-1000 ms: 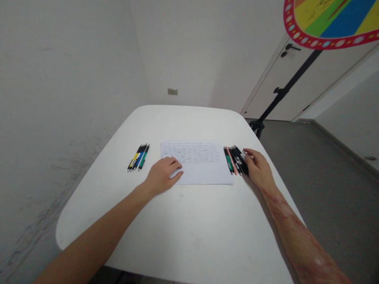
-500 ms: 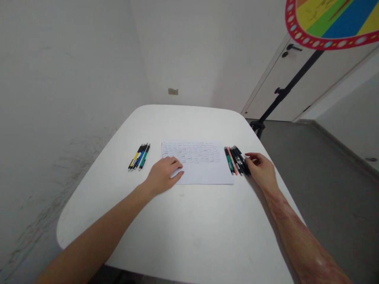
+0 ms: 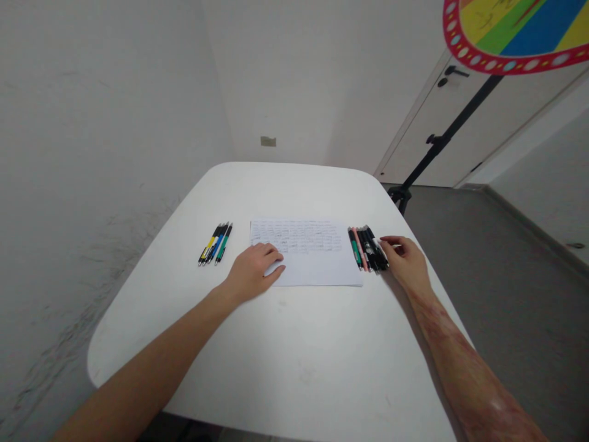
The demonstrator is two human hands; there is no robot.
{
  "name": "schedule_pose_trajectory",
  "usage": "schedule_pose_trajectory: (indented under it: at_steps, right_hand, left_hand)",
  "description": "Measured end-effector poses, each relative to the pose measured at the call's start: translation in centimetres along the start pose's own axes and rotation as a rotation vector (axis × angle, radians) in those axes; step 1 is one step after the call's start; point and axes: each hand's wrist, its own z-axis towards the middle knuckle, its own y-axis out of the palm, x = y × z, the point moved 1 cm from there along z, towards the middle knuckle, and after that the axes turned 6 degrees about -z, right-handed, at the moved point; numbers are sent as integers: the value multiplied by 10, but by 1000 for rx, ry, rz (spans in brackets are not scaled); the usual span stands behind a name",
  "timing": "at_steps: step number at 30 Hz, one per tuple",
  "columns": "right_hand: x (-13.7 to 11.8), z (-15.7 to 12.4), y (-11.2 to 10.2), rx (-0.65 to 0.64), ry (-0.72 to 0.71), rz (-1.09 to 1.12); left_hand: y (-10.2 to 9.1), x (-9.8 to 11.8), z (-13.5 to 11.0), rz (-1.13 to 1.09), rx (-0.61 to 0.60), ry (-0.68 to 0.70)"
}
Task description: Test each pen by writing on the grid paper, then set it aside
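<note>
Left hand is resting on the left side of the written paper, thumb standing apart from bent fingers. Right hand is sitting at the mixed pens beside it, fingers narrow; cannot tell whether gripping. Other pens are lying leftward. Door is standing behind.

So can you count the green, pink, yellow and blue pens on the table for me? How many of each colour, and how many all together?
Green pens: 2, one on each side of the paper
Pink pen: 1
Yellow pen: 1
Blue pen: 1
Total: 5
</note>
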Motion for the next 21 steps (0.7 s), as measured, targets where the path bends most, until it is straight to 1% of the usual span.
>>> schedule_pose_trajectory:
  at_steps: [6, 11, 18, 21]
  right_hand:
    - [-1, 1, 1, -69, 20, 0]
    - [-2, 0, -2, -46, 15, -35]
    - [-1, -1, -1, -43, 25, 17]
    - [0, -1, -2, -29, 24, 1]
  left_hand:
    - [-1, 1, 0, 1, 2, 0]
    - [-1, 1, 0, 6, -4, 3]
    - [-1, 1, 1, 6, -5, -2]
    - [-1, 1, 1, 7, -2, -3]
